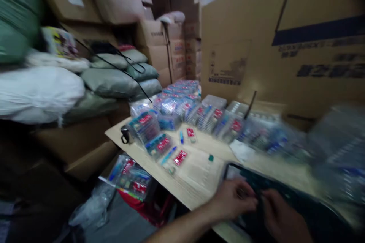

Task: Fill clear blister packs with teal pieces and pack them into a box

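Both hands work over a black-framed flat panel [302, 205] at the near right corner of a pale wooden tabletop [178, 186]. The left hand [232, 199] has its fingers curled, the right hand [285, 216] is half closed, and blur hides whether either grips anything. Farther along the tabletop lie one small green piece [211, 157], two red-labelled cards [180, 157] and two blue sticks [169, 155]. Clear blister packs [171, 108], too many to count, crowd the far edge.
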Tool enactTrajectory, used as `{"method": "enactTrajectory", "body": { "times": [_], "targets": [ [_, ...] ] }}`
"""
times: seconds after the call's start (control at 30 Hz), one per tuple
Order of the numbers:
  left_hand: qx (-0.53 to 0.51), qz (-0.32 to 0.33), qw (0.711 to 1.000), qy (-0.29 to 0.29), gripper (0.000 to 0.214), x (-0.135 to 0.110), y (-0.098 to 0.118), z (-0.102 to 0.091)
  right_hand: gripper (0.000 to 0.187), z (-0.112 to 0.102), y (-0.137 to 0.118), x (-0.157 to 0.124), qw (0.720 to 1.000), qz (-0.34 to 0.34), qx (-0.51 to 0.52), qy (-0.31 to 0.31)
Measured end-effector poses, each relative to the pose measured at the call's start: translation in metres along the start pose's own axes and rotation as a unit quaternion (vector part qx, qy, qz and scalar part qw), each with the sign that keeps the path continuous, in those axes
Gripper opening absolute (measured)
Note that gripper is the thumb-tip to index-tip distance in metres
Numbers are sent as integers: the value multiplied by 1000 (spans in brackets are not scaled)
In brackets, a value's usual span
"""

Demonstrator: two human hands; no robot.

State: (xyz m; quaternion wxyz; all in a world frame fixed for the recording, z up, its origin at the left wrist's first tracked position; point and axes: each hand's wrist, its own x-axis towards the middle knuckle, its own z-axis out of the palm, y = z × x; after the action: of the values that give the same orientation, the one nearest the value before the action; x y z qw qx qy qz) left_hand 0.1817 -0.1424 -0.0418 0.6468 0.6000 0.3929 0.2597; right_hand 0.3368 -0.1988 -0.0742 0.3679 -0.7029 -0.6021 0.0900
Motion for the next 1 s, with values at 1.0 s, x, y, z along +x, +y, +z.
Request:
{"method": "enactTrajectory", "body": {
  "times": [1.0],
  "targets": [
    [529,222,819,-20,25,90,-12,-150,57,60,-93,-20,946,-209,-82,-233]
  ]
}}
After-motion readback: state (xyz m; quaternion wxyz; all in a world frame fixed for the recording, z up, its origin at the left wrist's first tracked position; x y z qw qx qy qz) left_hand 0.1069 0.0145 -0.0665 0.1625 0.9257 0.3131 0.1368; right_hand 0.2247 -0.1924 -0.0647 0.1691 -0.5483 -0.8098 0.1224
